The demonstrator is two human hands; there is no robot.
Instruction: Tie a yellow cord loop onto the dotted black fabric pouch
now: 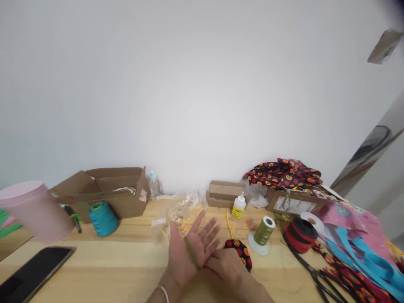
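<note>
My left hand (188,252) is turned palm up, fingers spread, with a band of green thread (191,252) lying across the palm. Close against its outer edge, my right hand (225,267) is closed, its fingertips at the lower end of that green thread; the tips themselves are partly hidden. A black pouch with a red and orange pattern (241,251) lies just behind my right hand, a yellow cord (229,223) running from it. To the right stands a spool of olive green thread (264,232).
Behind my hands are a clear plastic bag with yellow cord (181,212) and a glue bottle (238,207). Leftward are a teal thread cone (103,219), a cardboard box (116,198), a pink bin (39,212) and a phone (34,273). Black scissors (315,273) and blue ribbon (366,256) lie right.
</note>
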